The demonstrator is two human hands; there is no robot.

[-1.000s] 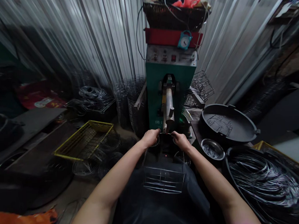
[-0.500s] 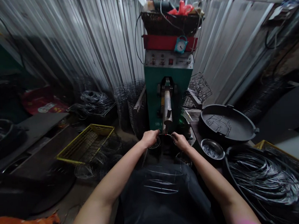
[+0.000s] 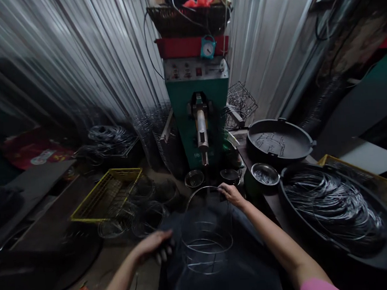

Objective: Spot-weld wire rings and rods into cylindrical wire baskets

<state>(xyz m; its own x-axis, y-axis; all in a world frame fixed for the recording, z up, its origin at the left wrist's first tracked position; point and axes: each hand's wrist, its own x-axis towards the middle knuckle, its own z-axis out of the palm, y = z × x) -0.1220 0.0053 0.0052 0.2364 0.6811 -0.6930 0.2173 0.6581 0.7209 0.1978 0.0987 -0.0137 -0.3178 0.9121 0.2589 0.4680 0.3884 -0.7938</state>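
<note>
My right hand (image 3: 231,193) pinches the upper rim of a round wire frame (image 3: 191,199), made of several thin shiny hoops. It hangs over the dark apron (image 3: 249,253) on my lap, below the welding machine's lower electrode (image 3: 205,158). My left hand (image 3: 154,246) is off the frame, to its left, somewhat blurred, with fingers loosely bent and apart and nothing in them. Straight ahead stands the green machine (image 3: 181,98), its thick metal arm (image 3: 201,127) pointing toward me.
On the right are a large black pan (image 3: 299,155), a steel bowl of small wire pieces (image 3: 265,174) and a tub of wire rings (image 3: 334,211). A yellow crate (image 3: 102,196) and wire hoops (image 3: 148,217) lie left. Two small bowls, including one metal bowl (image 3: 194,178), sit below the machine.
My left hand has let go of the wire frame and moved down and left. My right hand still grips the rim, now lower and away from the electrode. The view has shifted right.
</note>
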